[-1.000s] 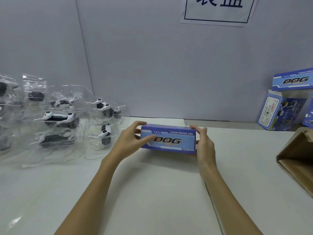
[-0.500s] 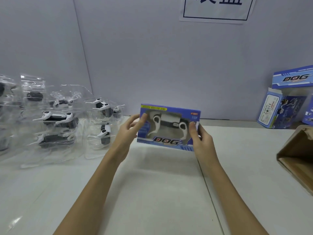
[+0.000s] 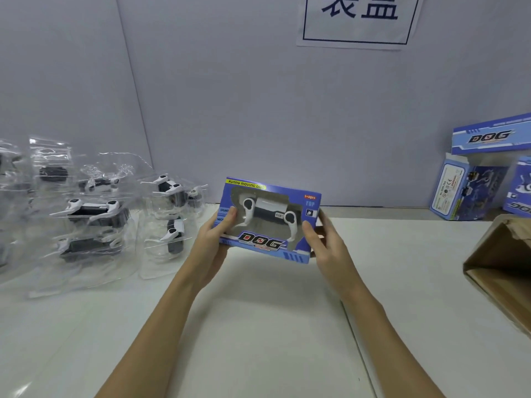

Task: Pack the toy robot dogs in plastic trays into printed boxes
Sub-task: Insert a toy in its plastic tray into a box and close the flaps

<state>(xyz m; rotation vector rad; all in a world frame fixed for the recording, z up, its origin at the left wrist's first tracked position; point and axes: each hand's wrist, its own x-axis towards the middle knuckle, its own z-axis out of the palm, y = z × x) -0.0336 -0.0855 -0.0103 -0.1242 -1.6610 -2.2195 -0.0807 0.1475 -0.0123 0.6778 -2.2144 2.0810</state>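
A blue printed box [image 3: 298, 255] marked DOG is held above the table, its window face turned toward me. A black and white toy robot dog [image 3: 268, 215] shows through the window. My left hand [image 3: 214, 239] grips the box's left end, thumb on the front. My right hand [image 3: 326, 242] grips the right end the same way. More toy dogs in clear plastic trays [image 3: 92, 216] lie piled at the left of the table.
Several more printed boxes [image 3: 471, 191] stand against the wall at the far right, one with an open flap. An open brown carton [image 3: 500, 271] lies at the right edge. A white paper sign [image 3: 359, 18] hangs on the grey wall.
The box has been tipped up from lying on its narrow side, so its window face now looks at me, and both hands have lifted it slightly.
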